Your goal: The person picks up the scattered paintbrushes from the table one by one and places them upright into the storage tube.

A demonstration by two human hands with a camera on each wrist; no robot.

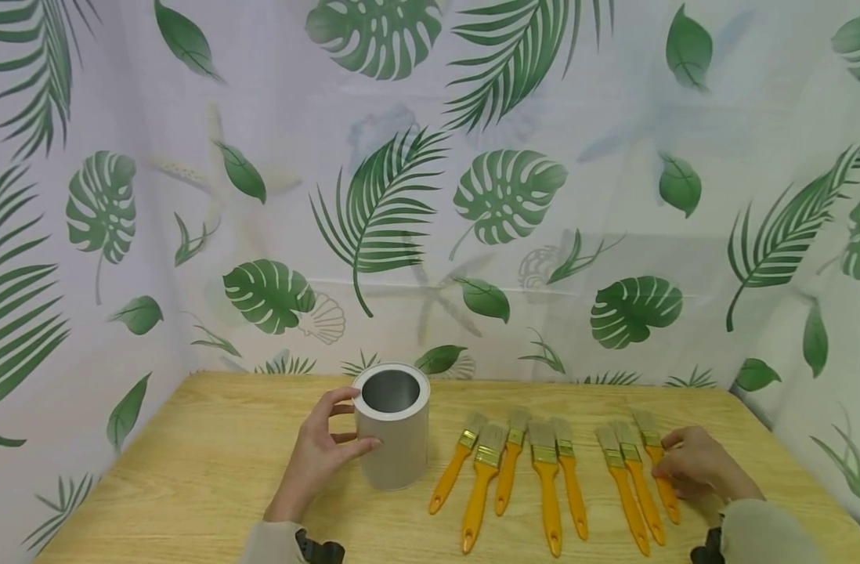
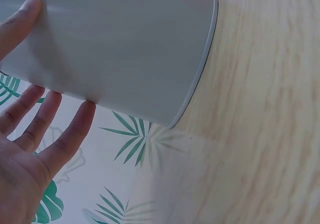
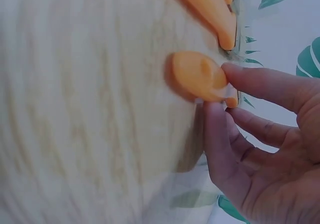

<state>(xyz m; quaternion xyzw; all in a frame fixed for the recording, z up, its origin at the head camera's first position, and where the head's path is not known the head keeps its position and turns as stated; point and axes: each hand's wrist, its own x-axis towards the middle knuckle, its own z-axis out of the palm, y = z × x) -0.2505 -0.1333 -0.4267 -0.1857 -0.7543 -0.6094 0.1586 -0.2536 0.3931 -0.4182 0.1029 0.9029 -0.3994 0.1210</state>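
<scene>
A light grey can [image 1: 396,462] with a white rim and a hollow metallic inside stands upright on the wooden table. My left hand [image 1: 316,454] holds its left side, the thumb on the near side and the fingertips along the far side. In the left wrist view, the grey can [image 2: 120,44] lies between thumb and fingers. At the right, my right hand [image 1: 701,464] pinches the orange handle of the rightmost paintbrush [image 1: 671,505]. In the right wrist view, thumb and fingertips meet at the handle [image 3: 192,74], close over the table; the bristles are hidden there.
Several more orange-handled paintbrushes [image 1: 478,501] lie between the can and my right hand, bristles pointing away. Two others beside the pinched brush [image 1: 641,493] lie close to it. A leaf-printed cloth [image 1: 500,329] rises behind the table [image 1: 190,470] and along both sides.
</scene>
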